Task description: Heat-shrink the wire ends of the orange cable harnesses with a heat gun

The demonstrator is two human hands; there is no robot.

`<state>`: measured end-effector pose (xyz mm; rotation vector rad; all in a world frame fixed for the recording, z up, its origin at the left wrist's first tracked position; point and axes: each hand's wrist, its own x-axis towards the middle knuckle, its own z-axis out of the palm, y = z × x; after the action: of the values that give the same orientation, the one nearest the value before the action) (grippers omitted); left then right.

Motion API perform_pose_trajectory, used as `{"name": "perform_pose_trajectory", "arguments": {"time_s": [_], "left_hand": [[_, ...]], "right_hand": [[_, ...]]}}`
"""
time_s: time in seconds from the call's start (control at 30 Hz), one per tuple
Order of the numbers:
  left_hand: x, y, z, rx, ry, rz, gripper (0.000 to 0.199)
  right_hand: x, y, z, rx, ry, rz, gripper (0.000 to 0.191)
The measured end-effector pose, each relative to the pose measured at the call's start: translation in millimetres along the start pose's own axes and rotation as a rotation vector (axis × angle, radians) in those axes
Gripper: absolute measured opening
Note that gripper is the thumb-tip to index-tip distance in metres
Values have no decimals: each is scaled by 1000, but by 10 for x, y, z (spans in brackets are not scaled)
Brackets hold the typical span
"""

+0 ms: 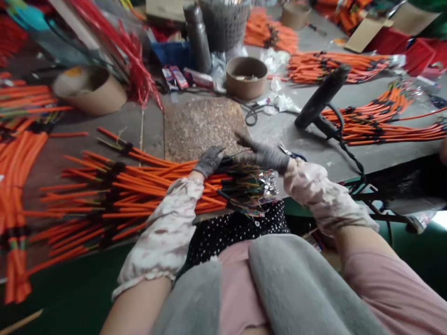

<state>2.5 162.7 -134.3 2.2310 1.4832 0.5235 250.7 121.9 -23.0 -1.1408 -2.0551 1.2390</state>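
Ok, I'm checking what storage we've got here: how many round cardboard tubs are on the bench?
3 round cardboard tubs: one tilted at the left, one upright at the centre, and one at the far end. More may be hidden behind the clutter.

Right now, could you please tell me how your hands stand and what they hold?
Left gloved hand gripping orange cable bundle. Right gloved hand at its fanned coloured wire ends. Black heat gun beyond, apart from hands.

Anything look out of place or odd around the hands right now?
A cardboard tub lies tipped on its side at the far left, unlike the upright tub ahead. The thin coloured wires at the end of the orange cable bundle also splay loosely between the left hand and right hand.
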Motion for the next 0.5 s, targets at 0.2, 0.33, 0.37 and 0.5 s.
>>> {"name": "perform_pose_trajectory", "arguments": {"time_s": [0.2, 0.33, 0.37, 0.5], "left_hand": [[95, 38, -63, -9, -87, -57, 48], [139, 121, -211, 33, -190, -62, 41], [145, 144, -235, 61, -223, -50, 39], [126, 239, -256, 183, -302, 11, 34]], "right_hand": [[-1160, -265, 1328, -741, -182, -39, 108], [-1036, 34, 1290, -955, -27, 44, 97], [-950, 107, 1180, -971, -8, 41, 102], [-526, 291, 680, -1011, -57, -14, 133]]}}
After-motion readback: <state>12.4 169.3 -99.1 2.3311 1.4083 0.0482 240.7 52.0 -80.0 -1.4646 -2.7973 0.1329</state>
